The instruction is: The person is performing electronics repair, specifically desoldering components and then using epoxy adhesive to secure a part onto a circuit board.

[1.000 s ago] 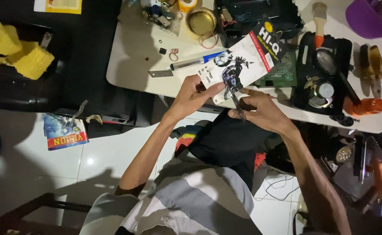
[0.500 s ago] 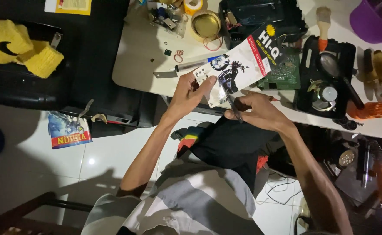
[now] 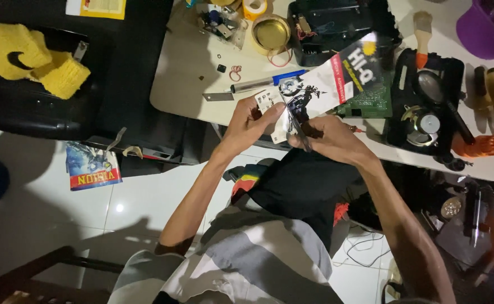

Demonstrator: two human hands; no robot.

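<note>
My left hand (image 3: 247,124) pinches the lower left corner of a white carded package (image 3: 328,84) with a black and red printed end. It is held tilted over the near edge of the beige table (image 3: 191,67). My right hand (image 3: 334,139) is closed on dark scissors (image 3: 297,126), whose blades meet the package's lower edge. Both hands hover above my lap, close together.
On the table lie a blue-handled scraper (image 3: 258,84), a tape roll (image 3: 270,34), a black case (image 3: 337,22), a green circuit board (image 3: 371,100), a brush (image 3: 422,28) and a black tray of parts (image 3: 427,107). Yellow foam (image 3: 39,62) sits on a black chair. A booklet (image 3: 92,171) lies on the floor.
The hands stay on the package and scissors. The package has tilted a little more upright toward the table, and the view has shifted slightly.
</note>
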